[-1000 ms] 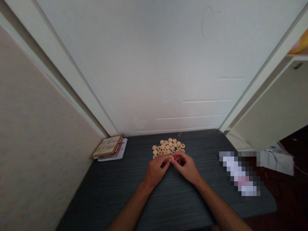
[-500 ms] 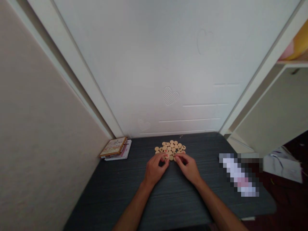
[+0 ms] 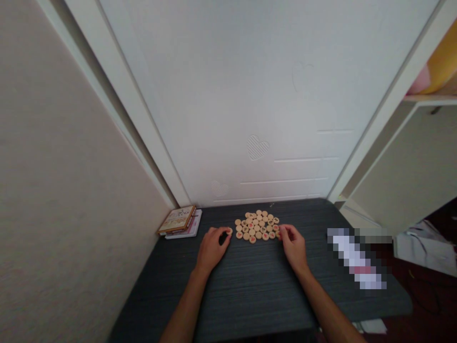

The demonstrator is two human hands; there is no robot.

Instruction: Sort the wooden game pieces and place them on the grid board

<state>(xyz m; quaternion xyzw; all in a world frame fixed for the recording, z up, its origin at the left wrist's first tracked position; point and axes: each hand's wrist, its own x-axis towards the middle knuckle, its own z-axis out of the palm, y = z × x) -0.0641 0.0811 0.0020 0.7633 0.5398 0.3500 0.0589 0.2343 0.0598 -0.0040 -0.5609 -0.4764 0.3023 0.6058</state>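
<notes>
Round wooden xiangqi pieces lie in a flat cluster on the dark desk, some with red or black characters and others plain side up. My left hand is to the left of the cluster, its thumb and fingers pinching one xiangqi piece apart from the others. At the cluster's right edge, my right hand has its thumb and index finger closed on another piece, which the fingertips partly cover.
Stacked books lie at the desk's back left corner. A pixelated object is on the right side of the dark desk. A white panel with hearts rises behind, and an open cabinet door stands to the right.
My hands have moved apart, left hand leftward with a piece, right hand to the cluster's right edge. More red-marked pieces now show along the near side. The view has shifted slightly.
</notes>
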